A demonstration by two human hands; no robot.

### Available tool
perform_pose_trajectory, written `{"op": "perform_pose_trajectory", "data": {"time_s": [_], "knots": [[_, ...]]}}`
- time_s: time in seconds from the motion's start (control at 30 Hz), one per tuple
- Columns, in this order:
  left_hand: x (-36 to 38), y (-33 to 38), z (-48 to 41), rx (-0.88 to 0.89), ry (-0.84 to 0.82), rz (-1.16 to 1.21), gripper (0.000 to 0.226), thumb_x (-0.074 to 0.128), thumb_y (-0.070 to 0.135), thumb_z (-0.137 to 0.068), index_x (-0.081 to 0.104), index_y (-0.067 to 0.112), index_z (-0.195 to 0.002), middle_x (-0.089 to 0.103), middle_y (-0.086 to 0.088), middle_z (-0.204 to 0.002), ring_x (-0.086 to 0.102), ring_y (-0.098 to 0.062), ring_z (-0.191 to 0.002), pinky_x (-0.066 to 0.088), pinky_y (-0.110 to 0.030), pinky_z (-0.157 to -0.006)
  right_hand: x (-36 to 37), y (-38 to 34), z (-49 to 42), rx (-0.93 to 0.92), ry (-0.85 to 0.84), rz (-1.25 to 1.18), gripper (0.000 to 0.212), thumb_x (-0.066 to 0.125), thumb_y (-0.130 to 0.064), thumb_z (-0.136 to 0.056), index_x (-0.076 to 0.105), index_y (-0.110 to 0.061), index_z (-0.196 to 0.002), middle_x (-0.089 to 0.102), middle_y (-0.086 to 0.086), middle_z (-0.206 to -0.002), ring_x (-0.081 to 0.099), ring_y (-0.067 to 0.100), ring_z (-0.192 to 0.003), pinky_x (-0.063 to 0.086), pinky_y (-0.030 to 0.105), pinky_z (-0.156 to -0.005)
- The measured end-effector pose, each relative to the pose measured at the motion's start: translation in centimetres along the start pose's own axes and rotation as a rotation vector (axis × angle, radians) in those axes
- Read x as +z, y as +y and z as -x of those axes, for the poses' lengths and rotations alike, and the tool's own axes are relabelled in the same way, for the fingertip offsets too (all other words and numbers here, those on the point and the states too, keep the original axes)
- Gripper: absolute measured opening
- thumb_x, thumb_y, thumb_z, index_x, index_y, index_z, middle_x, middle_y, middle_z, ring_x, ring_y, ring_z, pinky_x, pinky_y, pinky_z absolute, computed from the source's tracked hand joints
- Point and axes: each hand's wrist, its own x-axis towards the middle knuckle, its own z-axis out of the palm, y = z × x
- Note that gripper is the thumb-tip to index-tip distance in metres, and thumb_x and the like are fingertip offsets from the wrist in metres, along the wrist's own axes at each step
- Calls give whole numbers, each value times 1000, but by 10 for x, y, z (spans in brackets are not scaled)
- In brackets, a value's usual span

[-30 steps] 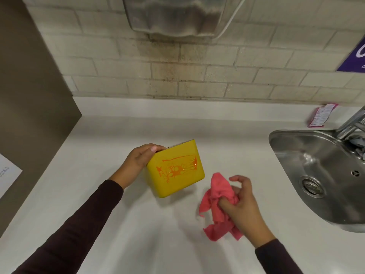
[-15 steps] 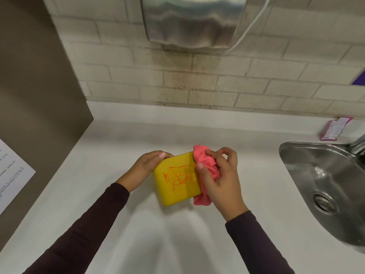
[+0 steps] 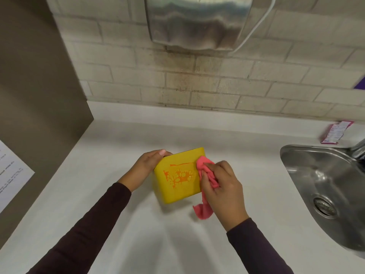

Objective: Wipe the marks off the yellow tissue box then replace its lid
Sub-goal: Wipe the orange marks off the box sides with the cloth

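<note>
Against the yellow tissue box (image 3: 177, 177), right hand (image 3: 223, 186) grips pink cloth (image 3: 207, 175).

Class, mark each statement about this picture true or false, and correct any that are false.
1. The right hand presses a pink cloth against the yellow tissue box. True.
2. The box's facing side is clean. False: orange marks spread across it.
3. The left hand hangs free. False: it grips the box's left end.
4. A steel sink is on the person's right. True.
</note>
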Motion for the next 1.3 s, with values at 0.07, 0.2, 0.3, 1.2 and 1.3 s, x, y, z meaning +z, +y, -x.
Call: {"op": "perform_pose_trajectory", "data": {"time_s": [0.07,0.2,0.3,1.2,1.3], "knots": [[-1,2,0,11,-25,-13,65,50,74,-65,67,19,-94,68,3,-95,63,4,-79,47,-18,-77,-2,3,6,61,16,-67,18,54,-28,-83,68,-19,-91,48,-8,-90,53,0,-76,40,7,-62],[-2,4,-1,68,-63,-44,113,46,97,-32,63,10,-102,65,2,-94,62,7,-76,47,-8,-71,0,0,-10,159,4,-78,10,57,-23,-86,62,-21,-78,49,-10,-87,54,-1,-76,38,6,-60],[-3,3,-2,44,-85,-17,97,57,89,-40,64,13,-100,66,2,-93,63,3,-79,47,-12,-75,4,-5,-26,189,13,-62,9,58,-21,-88,65,-18,-83,56,-7,-79,53,3,-73,37,9,-62],[-7,-4,-10,19,-72,52,27,61,41,-70,71,23,-88,71,8,-82,65,-3,-78,49,-13,-73,-2,-18,-22,-22,-39,98,21,53,-26,-87,72,-22,-95,71,-5,-78,60,15,-74,45,35,-74],[-8,-4,-11,16,-63,60,31,61,47,-66,71,26,-86,72,11,-79,65,-2,-77,49,-12,-72,5,-20,-31,21,-20,49,16,56,-19,-87,72,-18,-92,67,-1,-71,52,19,-74,43,38,-73]]}}
